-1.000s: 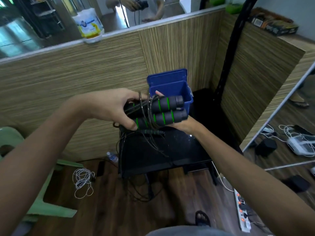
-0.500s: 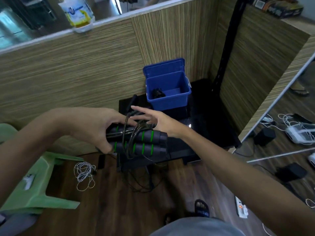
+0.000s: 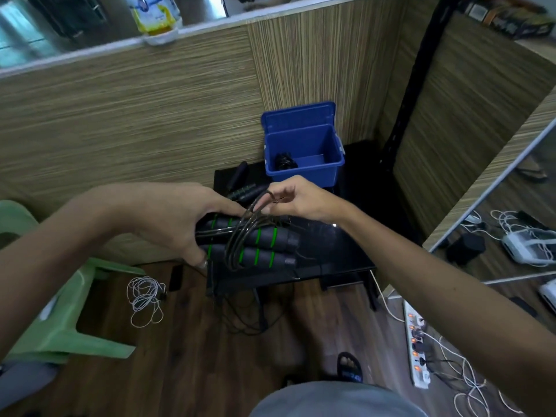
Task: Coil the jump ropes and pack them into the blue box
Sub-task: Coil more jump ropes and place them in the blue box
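Change: since half a second ago the right hand (image 3: 304,200) has gone from flat, outstretched fingers over the handles to a pinch on the cord (image 3: 240,233), lifting a loop of it.
Blue box (image 3: 304,145): one, open, lid upright behind it, standing at the far edge of the black table (image 3: 340,251); inside, at its left, lies one dark coiled bundle, probably a rope already packed, though the view is too dim to be sure.
Left hand (image 3: 180,224): fingers and thumb curled round the two handles (image 3: 258,245), black foam with green rings, held side by side above the table's near edge.
Cord: several turns wound round both handles.
Spare handles (image 3: 243,188): two more dark grips on the table, left of the box.
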